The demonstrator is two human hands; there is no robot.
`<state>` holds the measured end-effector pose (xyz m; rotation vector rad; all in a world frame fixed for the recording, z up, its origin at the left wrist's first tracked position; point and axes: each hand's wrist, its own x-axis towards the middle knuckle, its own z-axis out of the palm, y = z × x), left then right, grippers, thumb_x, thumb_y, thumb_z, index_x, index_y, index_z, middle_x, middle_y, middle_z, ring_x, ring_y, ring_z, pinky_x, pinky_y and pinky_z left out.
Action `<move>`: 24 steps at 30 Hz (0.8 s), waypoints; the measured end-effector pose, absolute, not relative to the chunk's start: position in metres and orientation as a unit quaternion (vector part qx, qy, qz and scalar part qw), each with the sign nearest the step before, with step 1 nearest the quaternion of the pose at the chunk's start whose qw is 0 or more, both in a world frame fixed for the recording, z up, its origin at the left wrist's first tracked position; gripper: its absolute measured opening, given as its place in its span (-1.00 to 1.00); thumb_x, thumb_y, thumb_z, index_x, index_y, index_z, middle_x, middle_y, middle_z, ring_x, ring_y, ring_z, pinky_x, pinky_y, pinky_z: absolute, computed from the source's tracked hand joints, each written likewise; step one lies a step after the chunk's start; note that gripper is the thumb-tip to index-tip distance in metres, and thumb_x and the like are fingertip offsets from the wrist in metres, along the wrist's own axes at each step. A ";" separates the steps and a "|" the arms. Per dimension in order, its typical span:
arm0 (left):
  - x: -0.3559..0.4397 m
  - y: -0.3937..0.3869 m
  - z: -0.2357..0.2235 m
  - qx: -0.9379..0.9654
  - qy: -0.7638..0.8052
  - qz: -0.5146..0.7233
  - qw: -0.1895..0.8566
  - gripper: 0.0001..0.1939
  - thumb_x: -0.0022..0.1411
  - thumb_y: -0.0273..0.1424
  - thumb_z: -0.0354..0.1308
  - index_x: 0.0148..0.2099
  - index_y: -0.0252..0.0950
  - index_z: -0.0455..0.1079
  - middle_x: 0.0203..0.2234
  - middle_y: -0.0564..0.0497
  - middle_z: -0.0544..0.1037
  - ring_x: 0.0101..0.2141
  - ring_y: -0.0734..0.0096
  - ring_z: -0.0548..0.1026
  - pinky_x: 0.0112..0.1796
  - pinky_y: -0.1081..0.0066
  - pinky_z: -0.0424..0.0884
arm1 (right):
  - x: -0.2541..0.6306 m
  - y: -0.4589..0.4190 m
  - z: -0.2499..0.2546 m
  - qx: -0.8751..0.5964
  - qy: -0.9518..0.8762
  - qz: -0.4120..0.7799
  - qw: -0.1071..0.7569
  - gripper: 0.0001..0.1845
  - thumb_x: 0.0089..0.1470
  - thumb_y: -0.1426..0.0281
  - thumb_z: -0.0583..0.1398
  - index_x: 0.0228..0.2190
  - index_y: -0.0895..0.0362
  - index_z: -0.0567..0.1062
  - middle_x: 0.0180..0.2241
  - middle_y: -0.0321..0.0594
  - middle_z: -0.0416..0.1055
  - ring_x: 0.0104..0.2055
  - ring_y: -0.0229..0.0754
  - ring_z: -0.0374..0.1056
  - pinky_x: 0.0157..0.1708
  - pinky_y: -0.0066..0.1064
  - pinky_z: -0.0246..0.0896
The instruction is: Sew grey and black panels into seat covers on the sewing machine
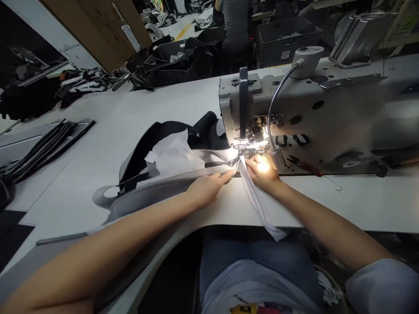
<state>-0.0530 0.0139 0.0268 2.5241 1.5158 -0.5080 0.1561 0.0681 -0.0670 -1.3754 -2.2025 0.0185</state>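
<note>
My left hand (209, 187) grips the edge of a grey fabric piece (157, 187) just left of the sewing machine's needle area. Close by on the right, my right hand (263, 171) is closed, its fingertips at a pale fabric strip (253, 196). That strip runs from under the presser foot (241, 150) down over the table edge toward my lap. Bright lamp light falls on the sewing machine (262, 104) and my right hand. Black fabric and a white sheet (176, 152) lie behind the grey piece. The fingertips are partly hidden in the cloth.
Red-handled snips (306, 166) lie on the machine bed, right of my hand. Stacked dark pieces (49, 148) rest on the white table (108, 104) at left. Behind are a cardboard sheet (98, 30), a grey crate (284, 39) and another person (236, 26).
</note>
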 end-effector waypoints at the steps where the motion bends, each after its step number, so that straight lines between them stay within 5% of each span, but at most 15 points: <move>1: -0.048 0.014 0.029 0.837 0.510 -0.158 0.119 -0.12 0.10 -0.69 -0.07 0.42 -0.09 -0.11 -0.26 -0.02 0.50 -0.30 0.27 0.51 -0.33 0.40 0.39 | 0.157 0.068 -0.068 -0.511 -0.816 0.008 0.270 -0.71 0.19 0.44 0.03 -0.29 0.14 0.56 -0.36 -0.13 0.38 -0.32 -0.14 0.20 -0.24 -0.29 0.03; 5: -0.030 0.018 0.028 0.799 0.530 -0.136 0.248 -0.33 0.26 -0.48 -0.09 0.40 -0.28 -0.05 -0.28 -0.12 0.56 -0.33 0.18 0.54 -0.29 0.31 0.41 | 0.158 0.068 -0.070 -0.518 -0.813 0.008 0.266 -0.71 0.19 0.42 0.03 -0.26 0.13 0.56 -0.35 -0.14 0.38 -0.31 -0.14 0.20 -0.22 -0.29 0.02; 9: -0.031 0.025 0.021 0.787 0.497 -0.090 0.355 -0.16 0.18 -0.19 0.14 0.40 -0.36 -0.07 0.19 -0.24 0.34 0.15 0.02 0.35 0.07 0.25 0.33 | 0.158 0.068 -0.068 -0.530 -0.810 0.009 0.251 -0.70 0.20 0.39 0.04 -0.21 0.12 0.56 -0.33 -0.14 0.39 -0.30 -0.14 0.21 -0.21 -0.30 0.03; 12: -0.032 0.028 0.019 0.787 0.480 -0.071 0.382 -0.15 0.15 -0.36 0.11 0.42 -0.37 -0.13 0.32 -0.20 0.14 0.27 0.11 0.19 0.21 0.29 0.18 | 0.156 0.070 -0.067 -0.533 -0.812 0.003 0.238 -0.71 0.18 0.36 0.07 -0.20 0.14 0.56 -0.32 -0.11 0.39 -0.29 -0.10 0.22 -0.22 -0.29 0.06; 15: -0.027 0.029 0.020 0.788 0.468 -0.088 0.390 -0.18 0.12 -0.53 -0.01 0.42 -0.36 -0.14 0.26 -0.20 0.25 0.18 0.15 0.33 0.15 0.27 0.27 | 0.156 0.073 -0.073 -0.504 -0.825 0.017 0.256 -0.69 0.18 0.40 0.05 -0.15 0.18 0.55 -0.32 -0.07 0.41 -0.26 -0.07 0.25 -0.20 -0.28 0.14; 19: -0.023 0.029 0.019 0.784 0.467 -0.096 0.397 -0.20 0.12 -0.54 -0.02 0.40 -0.41 -0.10 0.17 -0.24 0.38 0.06 0.09 0.45 0.05 0.24 0.39 | 0.156 0.075 -0.085 -0.451 -0.841 0.022 0.297 -0.62 0.23 0.45 -0.02 -0.10 0.18 0.54 -0.29 -0.05 0.45 -0.22 -0.05 0.28 -0.13 -0.25 0.24; 24: -0.023 0.041 0.010 0.800 0.458 -0.074 0.380 -0.17 0.12 -0.52 -0.04 0.42 -0.46 -0.20 0.22 -0.28 0.29 0.13 0.08 0.38 0.06 0.27 0.37 | 0.156 0.078 -0.090 -0.426 -0.854 0.023 0.299 -0.62 0.23 0.45 -0.01 -0.09 0.17 0.55 -0.22 -0.03 0.47 -0.20 -0.05 0.32 -0.14 -0.22 0.29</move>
